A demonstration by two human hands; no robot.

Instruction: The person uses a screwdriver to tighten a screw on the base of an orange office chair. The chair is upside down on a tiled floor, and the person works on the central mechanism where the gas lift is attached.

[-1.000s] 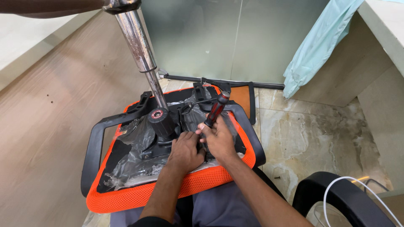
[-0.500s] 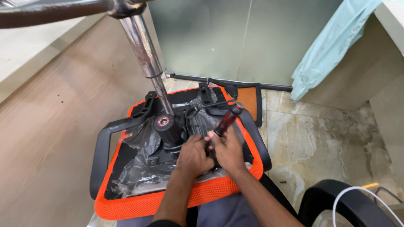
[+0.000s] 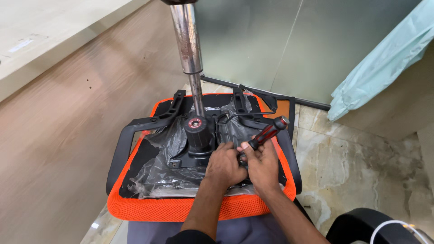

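Showing an upturned office chair seat (image 3: 149,205) with orange mesh edging, resting on the person's lap, its black underside facing up. This seat serves as the landmark. Nearest the viewer, both forearms reach over the seat's near edge. The left hand (image 3: 224,166) is curled and pressed down at the seat's middle, beside the base plate; what its fingers enclose cannot be told. The right hand (image 3: 263,163), touching the left, is clamped around the lower end of a screwdriver (image 3: 266,134) with a red-and-black handle, which slants up and away toward the seat's right side; its tip is hidden between the hands. Crumpled clear plastic wrap (image 3: 156,169) covers the seat's underside left of the hands. Just beyond the hands, at the seat's centre, stands the black tilt mechanism (image 3: 199,135) with a red-ringed socket, from which a chromed gas-lift column (image 3: 187,45) rises out of view. Black armrest loops (image 3: 118,158) flank the seat on both sides. Beyond the seat's far edge stand a frosted glass panel (image 3: 280,40) and a pale green sheet (image 3: 384,63) at far right. Judged by its build, the screwdriver is light and rigid; its ribbed handle offers the surest grip. The seat looks bulky and prone to tipping under the column's weight.
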